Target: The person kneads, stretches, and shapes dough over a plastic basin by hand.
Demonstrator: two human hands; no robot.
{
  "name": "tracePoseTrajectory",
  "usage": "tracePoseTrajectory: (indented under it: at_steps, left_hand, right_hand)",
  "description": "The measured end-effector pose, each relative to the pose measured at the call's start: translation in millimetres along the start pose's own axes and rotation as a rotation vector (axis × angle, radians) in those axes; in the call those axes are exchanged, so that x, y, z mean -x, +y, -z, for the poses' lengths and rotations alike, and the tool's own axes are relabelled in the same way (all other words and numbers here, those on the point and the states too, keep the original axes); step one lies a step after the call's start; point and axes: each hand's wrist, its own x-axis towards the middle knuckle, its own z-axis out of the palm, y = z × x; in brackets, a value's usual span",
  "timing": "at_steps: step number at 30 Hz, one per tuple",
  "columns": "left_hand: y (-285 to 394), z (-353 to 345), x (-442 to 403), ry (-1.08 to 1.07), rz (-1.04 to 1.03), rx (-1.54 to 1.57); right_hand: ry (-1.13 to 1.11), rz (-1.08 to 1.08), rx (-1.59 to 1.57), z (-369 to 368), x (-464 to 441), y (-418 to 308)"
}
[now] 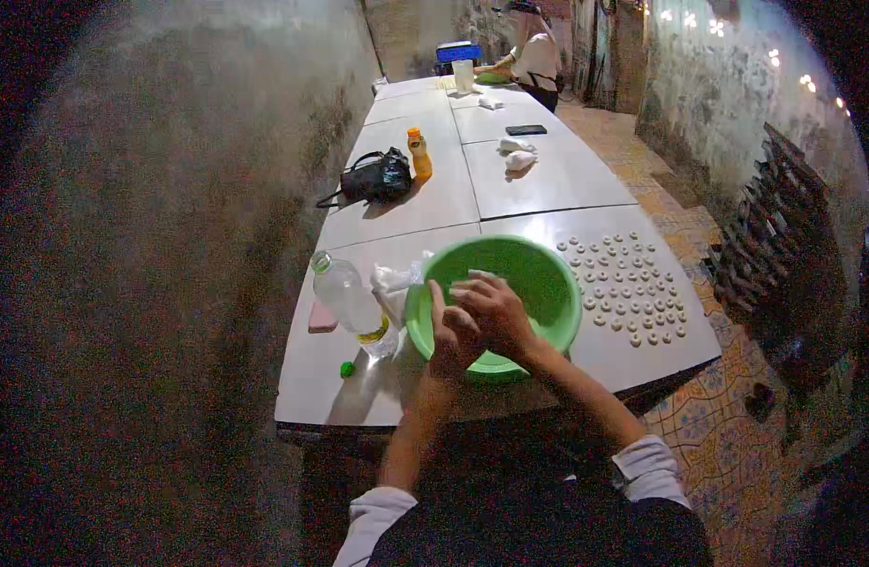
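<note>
A large green basin (pixel 557 331) stands near the front of the white table, and both hands are together over its near left part. My left hand (pixel 453 331) has its fingers partly raised and meets my right hand (pixel 491 307), whose fingers are bent across it. Whether anything lies between the palms is hidden. Some pale matter shows low in the basin beside my right wrist. Right of the basin lie rows of several small pale rings (pixel 623 283). A clear bottle (pixel 349 298) without its cap stands to the left, with a green cap (pixel 347 369) near it.
White plastic bags (pixel 394 281) and a pink object (pixel 322 317) lie left of the basin. Farther back are a black bag (pixel 378 178), an orange bottle (pixel 419 154), white bundles (pixel 519 159) and a dark phone (pixel 526 129). Another person (pixel 536 55) is at the table's far end.
</note>
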Motion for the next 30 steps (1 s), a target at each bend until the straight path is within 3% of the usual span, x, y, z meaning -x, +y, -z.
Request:
tracePoseTrajectory:
  at_steps: [1, 3, 4, 5, 7, 10, 15, 17, 18, 19, 21, 22, 24, 25, 27, 29, 30]
  left_hand:
    - [-18, -13, -3, 0.064, -0.064, -0.218]
    - [-46, -35, -6, 0.187, -0.2, -0.653]
    - [-46, -39, -6, 0.422, -0.33, -0.846]
    - [-51, -38, -3, 0.489, -0.388, -0.909]
    - [-50, -42, 1, 0.612, -0.55, -1.022]
    - [-27, -44, 11, 0.563, -0.618, -1.192]
    - [-24, -35, 9, 0.586, -0.542, -1.274]
    - [-22, -25, 8, 0.509, -0.662, -1.564]
    - [-27, -22, 8, 0.399, -0.72, -1.705]
    - [-38, -30, 2, 0.494, -0.683, -1.84]
    - [-24, -23, -4, 0.305, -0.732, -2.197]
    - [-20, -24, -2, 0.303, -0.728, -2.198]
    - [-18, -31, -2, 0.334, -0.666, -1.874]
    - [-24, -34, -3, 0.242, -0.657, -1.823]
    - [-33, -41, -1, 0.348, -0.556, -1.929]
    - [-27, -40, 5, 0.385, -0.528, -1.908]
    - [-23, -40, 7, 0.419, -0.502, -1.891]
  right_hand:
    - [0.002, 0.003, -0.002, -6, 3, 8]
    - [-0.051, -0.48, -0.487, -16, 3, 19]
    - [0.177, -0.73, -0.838, -22, 0, 19]
    - [0.223, -0.701, -1.169, -33, 10, 41]
    - [0.5, -1.115, -1.586, -33, -3, 52]
    - [0.477, -1.116, -1.636, -29, -4, 57]
    - [0.424, -1.196, -1.686, -28, -11, 38]
    - [0.374, -1.179, -1.616, -21, -16, 27]
    - [0.189, -0.757, -2.119, -22, -14, 31]
    - [0.188, -0.759, -2.115, -26, -11, 33]
    - [0.166, -0.956, -1.552, -32, -8, 27]
    - [0.087, -0.59, -1.273, -42, 1, 34]
    - [0.072, -0.712, -1.28, -21, 0, 15]
    - [0.052, -0.836, -1.288, -9, -4, 3]
    - [0.041, -0.848, -1.159, -6, 4, 12]
    - [-0.074, -0.495, -0.275, 2, 6, 17]
    - [-0.021, -0.378, -0.158, 4, 4, 14]
